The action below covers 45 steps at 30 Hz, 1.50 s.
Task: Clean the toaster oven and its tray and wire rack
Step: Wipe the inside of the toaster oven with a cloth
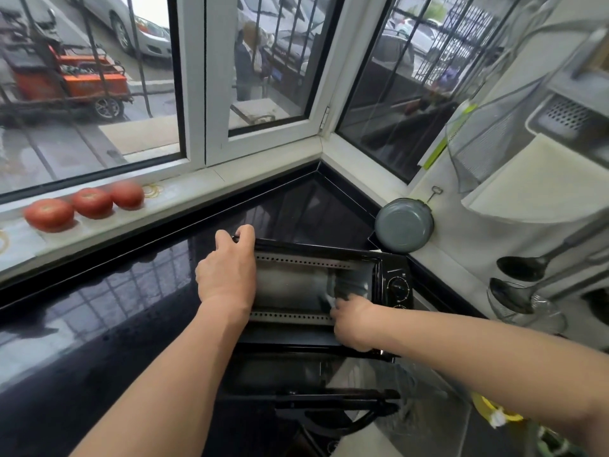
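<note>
A black toaster oven (395, 285) stands on the dark countertop with its glass door (296, 374) folded down toward me. My left hand (230, 268) grips the oven's top left corner, fingers curled over the edge. My right hand (352, 319) reaches into the cavity and holds a grey-white cloth (346, 288) against the inner right side. The cavity's metal walls and perforated strips (296, 260) show. No tray or wire rack is visible inside.
The dark countertop (115, 308) runs left under the window. Three tomatoes (89, 202) lie on the sill. A grey pan (403, 225) hangs behind the oven. Ladles (524, 268) and a rack hang at right. A yellow item (494, 412) lies near my right forearm.
</note>
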Motion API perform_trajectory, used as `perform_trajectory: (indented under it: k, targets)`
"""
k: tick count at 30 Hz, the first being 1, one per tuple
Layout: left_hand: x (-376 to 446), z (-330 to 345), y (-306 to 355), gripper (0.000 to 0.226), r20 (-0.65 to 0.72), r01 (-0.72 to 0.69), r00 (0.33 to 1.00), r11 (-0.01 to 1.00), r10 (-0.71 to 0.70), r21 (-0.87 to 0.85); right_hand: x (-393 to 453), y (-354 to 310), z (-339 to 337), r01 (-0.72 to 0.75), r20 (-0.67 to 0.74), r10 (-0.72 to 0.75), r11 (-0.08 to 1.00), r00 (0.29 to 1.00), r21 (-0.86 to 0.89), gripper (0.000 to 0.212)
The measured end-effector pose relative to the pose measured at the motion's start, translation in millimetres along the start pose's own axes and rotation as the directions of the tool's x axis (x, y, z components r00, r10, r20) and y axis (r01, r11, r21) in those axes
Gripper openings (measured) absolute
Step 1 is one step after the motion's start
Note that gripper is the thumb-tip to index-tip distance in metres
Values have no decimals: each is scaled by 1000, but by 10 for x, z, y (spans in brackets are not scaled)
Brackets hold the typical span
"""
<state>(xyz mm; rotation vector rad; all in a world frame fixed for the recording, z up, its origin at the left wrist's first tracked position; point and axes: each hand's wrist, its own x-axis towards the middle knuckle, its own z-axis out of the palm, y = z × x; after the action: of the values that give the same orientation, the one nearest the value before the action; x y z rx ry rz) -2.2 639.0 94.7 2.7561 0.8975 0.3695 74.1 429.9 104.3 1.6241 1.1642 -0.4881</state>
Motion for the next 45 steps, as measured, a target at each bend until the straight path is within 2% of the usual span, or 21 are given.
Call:
perform_trajectory:
  k: [10, 14, 18, 23, 29, 33, 36, 37, 39, 41, 42, 44, 45]
  targets:
    - [-35, -37, -4, 49, 24, -5, 1000, 999, 4, 42, -30, -77, -184, -36, 153, 45, 997, 987, -62, 54]
    - [-34, -55, 3, 46, 24, -16, 1000, 998, 14, 55, -29, -61, -199, -40, 135, 53, 994, 989, -100, 56]
    - [-33, -62, 5, 44, 26, -26, 999, 998, 25, 49, -41, -32, -139, -8, 55, 14, 992, 998, -122, 47]
    - [-9, -53, 10, 43, 8, -28, 1000, 999, 28, 33, 15, -2, -123, -16, 75, 25, 993, 997, -115, 51]
    - [-26, -61, 20, 44, 16, -29, 999, 998, 28, 51, -87, 3, -101, 14, -28, -18, 992, 999, -128, 45]
    - [-39, -78, 22, 46, 27, -32, 999, 998, 30, 55, -252, -18, -173, 71, 22, -70, 996, 997, -47, 37]
    - [-56, -74, 24, 46, 10, -32, 999, 999, 32, 41, -322, -43, -251, 65, 112, -85, 984, 990, 168, 15]
    - [-67, -66, 22, 47, 3, -29, 1000, 999, 29, 40, -330, -63, -282, 35, 143, -79, 957, 986, 289, 12]
    - [-85, -50, 14, 47, -13, -22, 1000, 999, 22, 38, -298, -112, -348, -10, 125, -68, 841, 990, 541, 24]
    - [-105, -36, 3, 46, -24, -24, 999, 999, 25, 39, -250, -166, -420, 2, 25, -42, 539, 999, 843, 37]
    - [-113, -27, -3, 45, -27, -24, 999, 999, 25, 43, -240, -232, -484, 55, -45, -35, 367, 998, 929, 39]
    - [-126, -10, -12, 42, -36, -29, 999, 998, 31, 52, -241, -407, -611, 169, -166, -40, 89, 985, 981, 42]
    - [-131, -6, -14, 40, -44, -33, 998, 998, 36, 55, -246, -483, -663, 210, -209, -48, 23, 977, 977, 46]
